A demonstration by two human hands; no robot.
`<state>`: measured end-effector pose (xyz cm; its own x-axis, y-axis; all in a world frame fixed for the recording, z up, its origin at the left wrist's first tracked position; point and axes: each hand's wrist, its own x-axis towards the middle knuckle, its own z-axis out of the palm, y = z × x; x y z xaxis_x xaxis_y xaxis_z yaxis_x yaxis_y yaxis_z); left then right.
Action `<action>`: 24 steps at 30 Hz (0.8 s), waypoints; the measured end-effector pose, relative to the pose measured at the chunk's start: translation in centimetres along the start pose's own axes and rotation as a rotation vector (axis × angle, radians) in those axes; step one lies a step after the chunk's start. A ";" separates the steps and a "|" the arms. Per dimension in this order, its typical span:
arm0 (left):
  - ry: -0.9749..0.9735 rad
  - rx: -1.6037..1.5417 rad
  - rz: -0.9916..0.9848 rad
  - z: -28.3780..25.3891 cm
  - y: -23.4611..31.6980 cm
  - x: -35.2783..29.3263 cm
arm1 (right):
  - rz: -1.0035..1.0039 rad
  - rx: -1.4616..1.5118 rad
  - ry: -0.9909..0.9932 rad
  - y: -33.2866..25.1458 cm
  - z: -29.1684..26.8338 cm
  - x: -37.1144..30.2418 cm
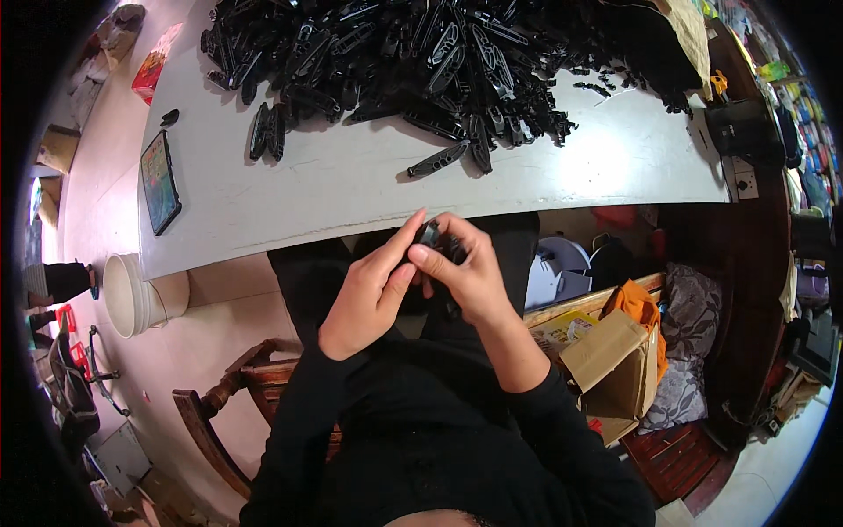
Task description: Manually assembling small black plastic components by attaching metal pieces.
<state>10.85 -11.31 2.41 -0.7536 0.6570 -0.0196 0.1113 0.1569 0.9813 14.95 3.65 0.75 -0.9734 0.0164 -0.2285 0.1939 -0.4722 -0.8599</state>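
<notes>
Just off the table's near edge, above my lap, both hands meet around a small black plastic part (pixel 428 234). My left hand (pixel 367 297) presses it with fingers stretched along one side and the thumb near it. My right hand (pixel 470 272) has its thumb on the part and its fingers curled round it, which hides much of its shape. A big heap of long black plastic pieces with slots (pixel 448 66) lies across the far side of the table. Nearer to me, a few such pieces (pixel 266 132) lie apart from the heap.
The grey-white table (pixel 351 198) bears a phone (pixel 160 184) at its left edge. Smaller black bits (pixel 645 66) spread at the far right. A white bucket (pixel 123 294) and a wooden chair (pixel 250 382) stand lower left; an opened cardboard box (pixel 615 360) is at my right.
</notes>
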 end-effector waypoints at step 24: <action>0.348 0.241 0.105 1.0 -1.8 8.2 | -0.391 -1.250 0.790 -4.9 -10.5 8.2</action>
<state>5.17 -5.47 0.24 -0.8988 0.3978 0.1843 0.3161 0.2968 0.9011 7.27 15.32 -1.71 -0.7527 0.6014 0.2679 0.3183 0.6887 -0.6515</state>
